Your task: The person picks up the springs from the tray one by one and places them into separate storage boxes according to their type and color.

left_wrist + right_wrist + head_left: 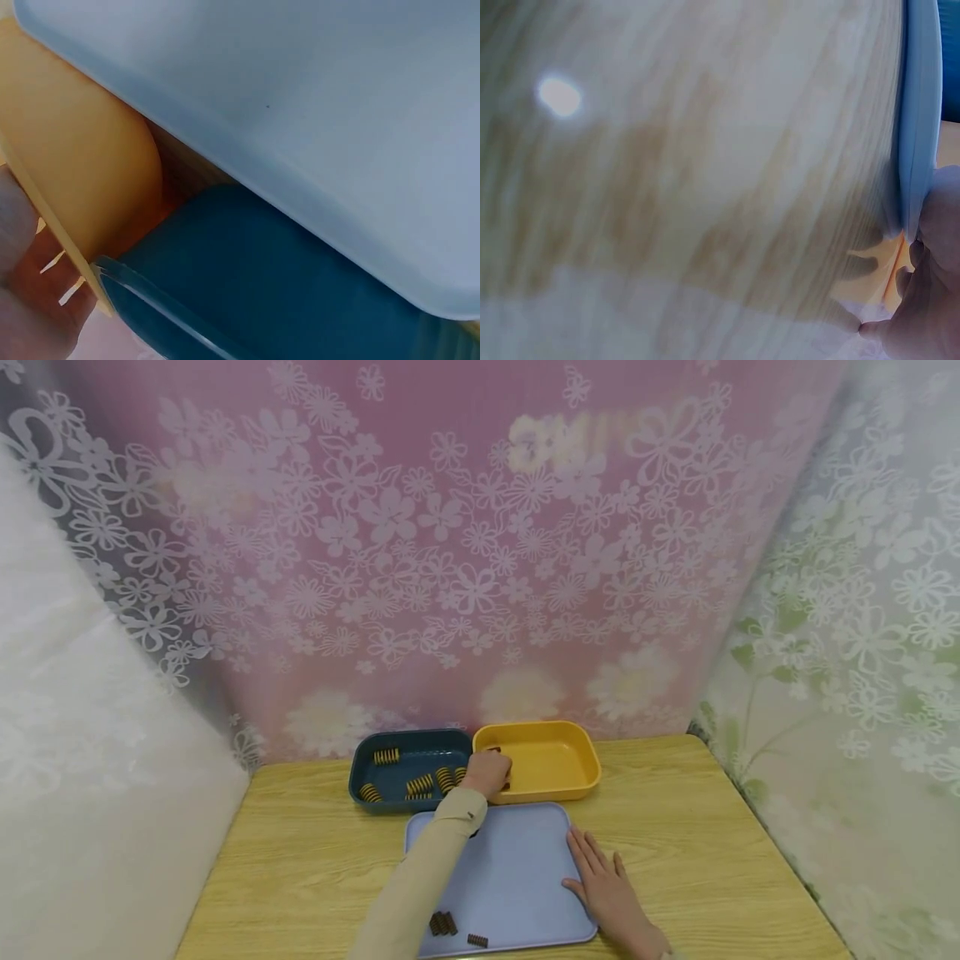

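My left hand point(487, 772) reaches over the left end of a yellow bin point(551, 793), fingers pointing down inside. Brown pieces point(506, 786) show beside it; whether its fingertips hold one is hidden. In the left wrist view, the fingers point(56, 281) show past the bin's rim. My right hand point(611, 897) lies with straight, spread fingers along the right edge of a pale lilac tray point(517, 877). On the tray's near left are several small brown coil springs point(442, 924), one lying apart point(477, 940).
A dark blue bin point(412, 766) stands against the yellow one, behind the tray, with several yellow-and-black springs point(420, 784) in it. All stand on a wood-grain table point(690, 827). Flowered curtains point(480, 568) hang at the back and both sides.
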{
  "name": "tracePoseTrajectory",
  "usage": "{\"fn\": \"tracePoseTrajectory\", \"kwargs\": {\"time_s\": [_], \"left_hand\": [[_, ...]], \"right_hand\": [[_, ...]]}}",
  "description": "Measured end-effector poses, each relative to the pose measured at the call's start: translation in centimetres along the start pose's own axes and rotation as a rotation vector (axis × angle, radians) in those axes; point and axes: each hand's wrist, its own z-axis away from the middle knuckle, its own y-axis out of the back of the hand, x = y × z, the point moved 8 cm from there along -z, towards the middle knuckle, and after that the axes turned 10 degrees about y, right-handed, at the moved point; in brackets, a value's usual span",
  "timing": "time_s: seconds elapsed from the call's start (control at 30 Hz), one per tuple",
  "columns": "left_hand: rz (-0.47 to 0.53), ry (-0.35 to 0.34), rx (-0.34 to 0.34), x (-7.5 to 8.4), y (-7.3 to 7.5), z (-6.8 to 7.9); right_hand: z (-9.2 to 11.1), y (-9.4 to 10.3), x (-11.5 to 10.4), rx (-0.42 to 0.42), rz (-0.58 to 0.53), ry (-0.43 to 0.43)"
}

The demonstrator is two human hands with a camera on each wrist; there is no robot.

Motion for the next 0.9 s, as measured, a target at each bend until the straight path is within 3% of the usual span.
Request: {"fn": "tracePoseTrajectory", "kwargs": {"time_s": [0.1,0.3,0.4,0.63,0.9], "left_hand": [[0.013,0.002,0.051,-0.1,0.9,0.4],[0.038,-0.016,0.265,-0.1,4.3,1.6],[0.035,-0.019,0.334,0.1,5.9,2.4],[0.008,-0.001,0.395,-0.1,8.2,4.6],[-0.016,0.005,0.463,-1.4,8.8,7.7]], "right_hand": [[-0.1,-0.1,-0.1,-0.01,-0.001,0.0],[0.0,-0.7,0.3,-0.031,0.011,-0.005],[0.0,-0.9,0.6,-0.037,0.01,-0.004],[0.0,-0.9,0.6,-0.021,0.023,0.013],[0.0,-0.6,0.1,-0.01,0.008,0.026]]}}
